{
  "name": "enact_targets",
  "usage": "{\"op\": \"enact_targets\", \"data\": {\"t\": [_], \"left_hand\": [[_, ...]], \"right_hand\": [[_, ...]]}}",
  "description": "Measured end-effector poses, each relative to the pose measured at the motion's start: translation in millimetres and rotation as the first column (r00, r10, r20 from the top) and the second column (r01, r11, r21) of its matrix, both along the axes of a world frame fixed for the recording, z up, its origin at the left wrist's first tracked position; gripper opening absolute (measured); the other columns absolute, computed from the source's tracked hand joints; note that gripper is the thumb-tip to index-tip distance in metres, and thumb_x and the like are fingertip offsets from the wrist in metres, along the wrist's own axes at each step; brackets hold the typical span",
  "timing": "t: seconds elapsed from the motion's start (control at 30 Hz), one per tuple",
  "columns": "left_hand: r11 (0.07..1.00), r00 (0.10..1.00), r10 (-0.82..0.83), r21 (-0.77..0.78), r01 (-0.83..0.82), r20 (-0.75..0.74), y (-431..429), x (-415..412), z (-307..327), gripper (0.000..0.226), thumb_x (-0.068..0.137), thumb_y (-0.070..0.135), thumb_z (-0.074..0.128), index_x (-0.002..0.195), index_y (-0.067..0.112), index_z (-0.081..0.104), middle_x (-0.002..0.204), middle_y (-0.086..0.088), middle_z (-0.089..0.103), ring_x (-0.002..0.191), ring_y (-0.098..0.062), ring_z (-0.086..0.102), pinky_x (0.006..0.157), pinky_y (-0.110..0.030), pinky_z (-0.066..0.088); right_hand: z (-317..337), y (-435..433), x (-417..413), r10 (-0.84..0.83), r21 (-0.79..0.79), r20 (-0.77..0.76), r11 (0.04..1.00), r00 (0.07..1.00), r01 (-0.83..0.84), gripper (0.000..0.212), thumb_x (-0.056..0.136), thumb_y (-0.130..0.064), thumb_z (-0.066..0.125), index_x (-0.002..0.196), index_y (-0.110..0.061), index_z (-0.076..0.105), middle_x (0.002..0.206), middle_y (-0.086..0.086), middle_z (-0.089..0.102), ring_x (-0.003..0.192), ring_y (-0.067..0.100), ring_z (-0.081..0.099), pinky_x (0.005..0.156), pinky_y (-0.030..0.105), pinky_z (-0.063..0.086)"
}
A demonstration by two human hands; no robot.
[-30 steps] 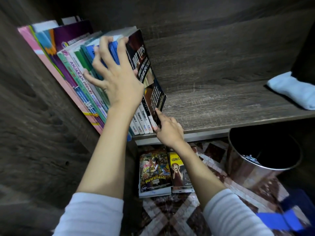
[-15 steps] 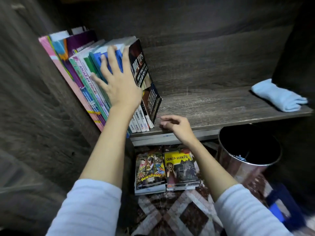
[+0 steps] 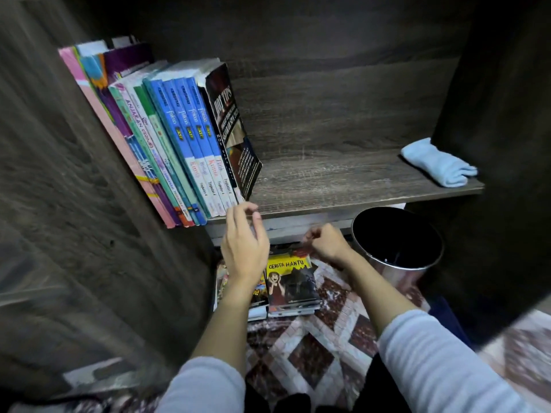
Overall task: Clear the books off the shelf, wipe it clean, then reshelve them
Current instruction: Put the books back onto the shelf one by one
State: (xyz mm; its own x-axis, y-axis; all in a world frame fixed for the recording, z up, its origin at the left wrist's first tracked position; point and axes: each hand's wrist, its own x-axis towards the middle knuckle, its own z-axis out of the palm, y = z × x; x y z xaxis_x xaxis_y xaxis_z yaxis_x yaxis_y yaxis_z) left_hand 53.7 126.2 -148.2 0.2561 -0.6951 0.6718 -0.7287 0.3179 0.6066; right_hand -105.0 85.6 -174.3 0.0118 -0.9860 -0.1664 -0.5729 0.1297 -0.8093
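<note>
Clearly the reshelving is only part done. The row of books (image 3: 179, 138) stands above and beyond the left hand (image 3: 244, 251), leaning hard to the left against the cabinet wall, with the black Hot Tips paperback (image 3: 235, 129) at its open end. Nothing props that end. The left hand hangs just under the front edge of the shelf board (image 3: 343, 180), fingers loose and slightly curved, holding nothing. The right hand (image 3: 326, 244) is lower, its fingers curled in close over the Cerita Hantu comics (image 3: 292, 281) stacked on the patterned floor (image 3: 313, 353); whether it has hold of a cover I cannot tell. A second stack (image 3: 259, 296) lies under the left wrist.

The likely trouble is the lean. With neither hand on it, the paperback's bowed cover could slide out at the foot and let the row topple rightward. The metal bin (image 3: 396, 242) sits just right of the right hand, so a comic lifted carelessly could clip its rim or drop in. The blue cloth (image 3: 438, 162), far right, could get boxed in.
</note>
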Motion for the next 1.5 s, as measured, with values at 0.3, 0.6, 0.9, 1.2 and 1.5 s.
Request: {"op": "enact_targets", "data": {"t": [0.3, 0.6, 0.9, 1.2, 1.5], "left_hand": [[0.843, 0.963, 0.234, 0.522, -0.132, -0.135, -28.6, 10.0, -60.0, 0.014, 0.097, 0.024, 0.043, 0.1, 0.017, 0.055, 0.102, -0.007, 0.062, 0.09, -0.032, 0.058, 0.068, -0.031, 0.039], [0.405, 0.97, 0.154, 0.907, 0.113, -0.19, -87.2, -18.0, -160.4, 0.028, 0.095, 0.006, 0.041, 0.103, -0.006, 0.064, 0.11, -0.025, 0.064, 0.102, -0.037, 0.06, 0.08, -0.038, 0.047], [0.237, 0.979, 0.109, 0.961, 0.141, -0.17, -136.0, -29.3, -238.5, 0.046, 0.095, 0.005, 0.04, 0.14, 0.003, 0.036, 0.133, -0.017, 0.05, 0.111, -0.036, 0.055, 0.077, -0.036, 0.047], [0.202, 0.944, 0.291, 0.974, 0.099, -0.156, -149.2, -35.8, -278.0, 0.075, 0.094, 0.01, 0.045, 0.15, 0.009, -0.004, 0.154, -0.015, 0.021, 0.127, -0.038, 0.04, 0.089, -0.038, 0.042], [0.113, 0.971, 0.236, 0.994, 0.003, -0.03, -156.5, -34.3, -281.0, 0.069, 0.092, 0.019, 0.05, 0.148, 0.006, 0.01, 0.145, -0.022, 0.029, 0.122, -0.042, 0.044, 0.096, -0.047, 0.045]], "right_hand": [[-66.8, -22.5, -13.8, -0.083, 0.151, -0.244, 0.981, 0.966, 0.122, 0.022, 0.09, -0.025, 0.05, 0.089, -0.006, 0.062, 0.105, 0.024, 0.063, 0.105, 0.04, 0.058, 0.071, 0.03, 0.035], [-138.9, -68.4, -25.2, -0.147, 0.343, -0.26, 0.91, 0.954, 0.234, 0.033, 0.086, -0.019, 0.055, 0.109, 0.002, 0.063, 0.117, 0.024, 0.062, 0.108, 0.036, 0.059, 0.076, 0.03, 0.042], [-216.1, -84.0, -9.8, -0.128, 0.496, -0.215, 0.84, 0.968, 0.221, 0.04, 0.09, -0.025, 0.056, 0.12, 0.001, 0.054, 0.126, 0.017, 0.056, 0.117, 0.032, 0.053, 0.091, 0.03, 0.043], [-261.4, -86.7, 10.0, -0.26, 0.57, -0.083, 0.78, 0.962, 0.259, 0.021, 0.084, -0.02, 0.06, 0.091, -0.001, 0.067, 0.091, 0.017, 0.067, 0.079, 0.026, 0.063, 0.069, 0.031, 0.049], [-263.1, -88.8, -0.2, -0.489, 0.588, -0.008, 0.703, 0.872, 0.4, 0.012, 0.081, -0.016, 0.065, 0.074, -0.007, 0.061, 0.09, 0.018, 0.067, 0.084, 0.032, 0.064, 0.081, 0.04, 0.053]]}}
